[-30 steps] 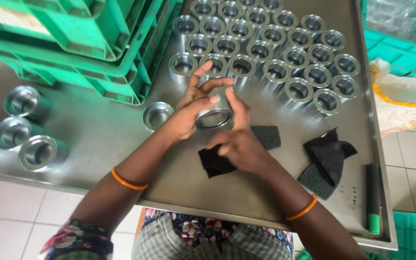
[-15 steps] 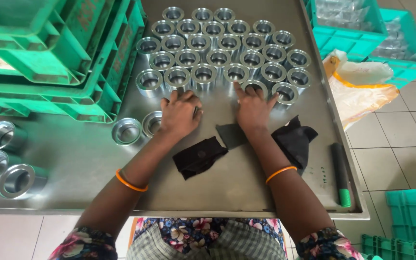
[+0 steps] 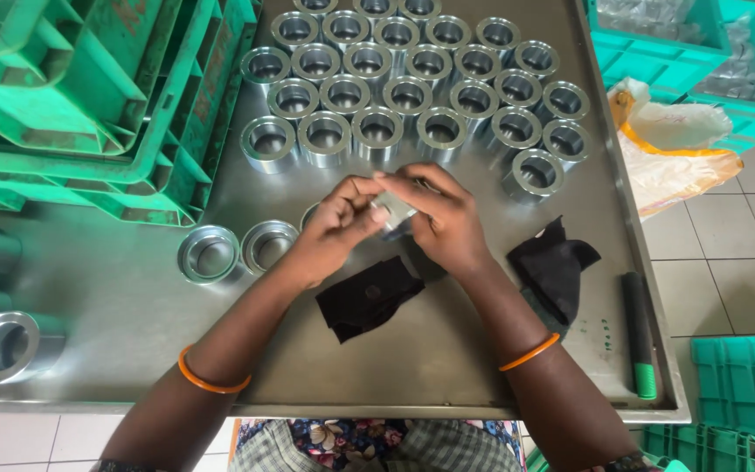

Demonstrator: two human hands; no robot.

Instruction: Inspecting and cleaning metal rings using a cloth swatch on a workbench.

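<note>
Metal ring in both hands, above the table

Your left hand and right hand pinch it closed-fingered; it looks stiff, heavy, slick (grip the outer rim), near the black cloth.

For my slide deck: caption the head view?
Both hands, left and right, hold a shiny metal ring above a steel tray.

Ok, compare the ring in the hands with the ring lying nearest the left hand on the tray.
The held ring is lifted off the tray, pinched by both hands, left hand and right hand; the loose ring rests untouched on it. The held ring is mostly hidden by fingers; the loose ring shows its whole opening. Both are shiny metal.
</note>
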